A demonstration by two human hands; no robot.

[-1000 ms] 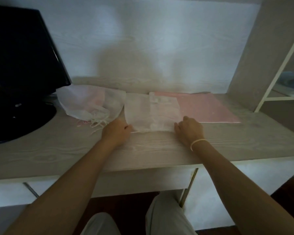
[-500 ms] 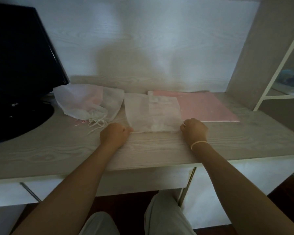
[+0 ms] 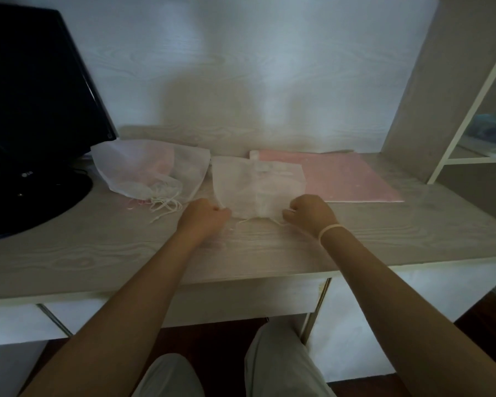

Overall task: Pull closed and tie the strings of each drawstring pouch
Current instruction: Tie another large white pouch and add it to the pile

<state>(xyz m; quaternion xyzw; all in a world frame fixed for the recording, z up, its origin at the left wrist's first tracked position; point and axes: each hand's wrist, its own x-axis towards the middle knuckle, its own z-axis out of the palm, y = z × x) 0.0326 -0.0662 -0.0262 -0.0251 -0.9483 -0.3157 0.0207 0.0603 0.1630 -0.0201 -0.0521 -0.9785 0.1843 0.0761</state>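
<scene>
Two hands work one white pouch (image 3: 255,190) lying flat at the middle of the desk (image 3: 98,253). The left hand (image 3: 202,214) and right hand (image 3: 309,213) each curl round a string at its near corners. A heap of sheer pouches (image 3: 149,170), too tangled to count, lies left beside one black monitor (image 3: 35,90). One pink sheet (image 3: 347,179) lies right, by a shelf frame (image 3: 470,110).
</scene>
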